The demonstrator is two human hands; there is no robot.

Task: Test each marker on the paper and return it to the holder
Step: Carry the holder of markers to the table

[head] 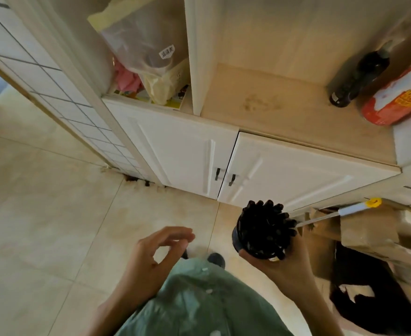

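A dark round holder [239, 238] packed with several black-capped markers [266, 224] is gripped from below by my right hand [276, 267], in front of the white cabinet doors. The marker caps fan out toward the camera. My left hand [151, 253] hovers over the floor to the left of the holder, fingers loosely curved with nothing in them. No paper is in view.
White cabinet doors [192, 151] stand ahead under a wooden counter [272, 112] that carries a dark bottle [359, 78] and a red package [398, 98]. Cardboard boxes [367, 229] and a dark bag [369, 299] lie at right. The tiled floor [42, 226] spreads left.
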